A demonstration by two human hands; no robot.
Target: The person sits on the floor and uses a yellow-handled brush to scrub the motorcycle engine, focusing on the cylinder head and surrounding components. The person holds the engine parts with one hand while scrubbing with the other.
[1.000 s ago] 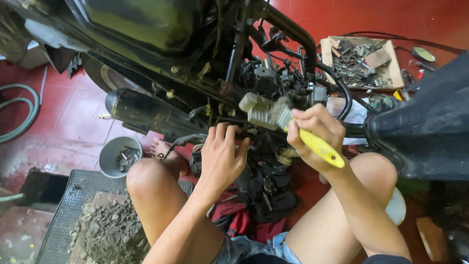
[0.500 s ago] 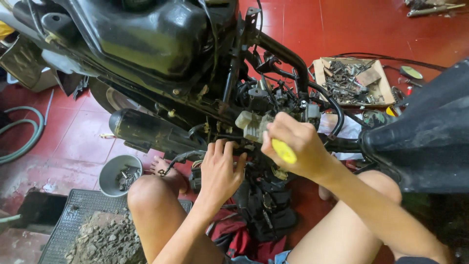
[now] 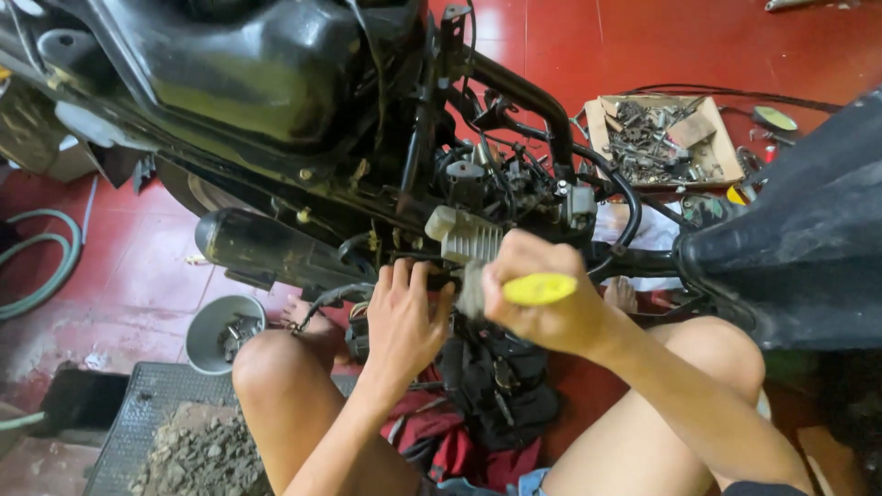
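Observation:
I squat over a stripped black motorcycle frame (image 3: 514,92) with its engine parts (image 3: 496,184) exposed. My right hand (image 3: 542,298) grips a yellow-handled tool (image 3: 537,288), whose shaft points left toward a pale finned metal part (image 3: 464,234). My left hand (image 3: 404,317) reaches into the dark parts just left of the tool, its fingers curled against them; what it touches is hidden. A black exhaust pipe (image 3: 266,248) runs left of my hands. My bare knees sit below both arms.
A wooden box (image 3: 661,138) of several loose metal parts stands at the upper right on the red floor. A grey bowl (image 3: 220,331) with small parts sits by my left knee. A black grate (image 3: 138,422) with rubble lies lower left, a green hose (image 3: 46,266) at the far left. Black bodywork (image 3: 799,239) fills the right.
My right hand has turned the yellow handle from slanting down-right to pointing toward me, and lowered slightly. The view has shifted closer. My left hand stays in the same spot.

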